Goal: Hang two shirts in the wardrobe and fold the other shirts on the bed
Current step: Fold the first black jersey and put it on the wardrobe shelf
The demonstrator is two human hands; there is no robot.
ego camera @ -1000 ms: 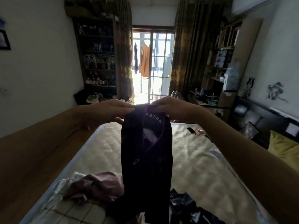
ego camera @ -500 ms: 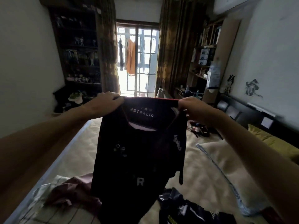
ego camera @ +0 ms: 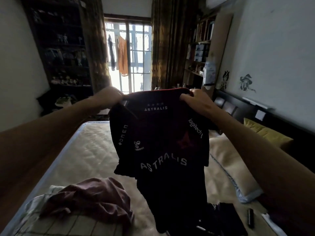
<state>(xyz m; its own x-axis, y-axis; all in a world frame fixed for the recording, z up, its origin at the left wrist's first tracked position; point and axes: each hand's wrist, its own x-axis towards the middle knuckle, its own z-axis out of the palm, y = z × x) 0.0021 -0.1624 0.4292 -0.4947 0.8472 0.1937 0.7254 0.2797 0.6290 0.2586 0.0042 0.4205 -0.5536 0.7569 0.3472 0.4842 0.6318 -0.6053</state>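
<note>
I hold a dark jersey (ego camera: 163, 142) with white ASTRALIS lettering up in the air over the bed (ego camera: 88, 150). My left hand (ego camera: 109, 97) pinches its left shoulder and my right hand (ego camera: 196, 101) grips its right shoulder, so the shirt hangs spread out and facing me. A crumpled maroon shirt (ego camera: 92, 196) lies on the bed at the lower left, on top of a pale checked shirt (ego camera: 56, 225). Another dark garment (ego camera: 223, 218) lies on the bed below the jersey, partly hidden by it.
A cream pillow (ego camera: 226, 164) and a yellow pillow (ego camera: 265, 133) lie at the right by the dark headboard (ego camera: 238, 108). A dark display cabinet (ego camera: 61, 48) stands at the back left and bookshelves (ego camera: 202, 48) at the back right, flanking a barred window door (ego camera: 134, 58).
My hands have moved apart along the shoulders, spreading the jersey from a narrow bunch to its full width. The view has swung slightly right and down.
</note>
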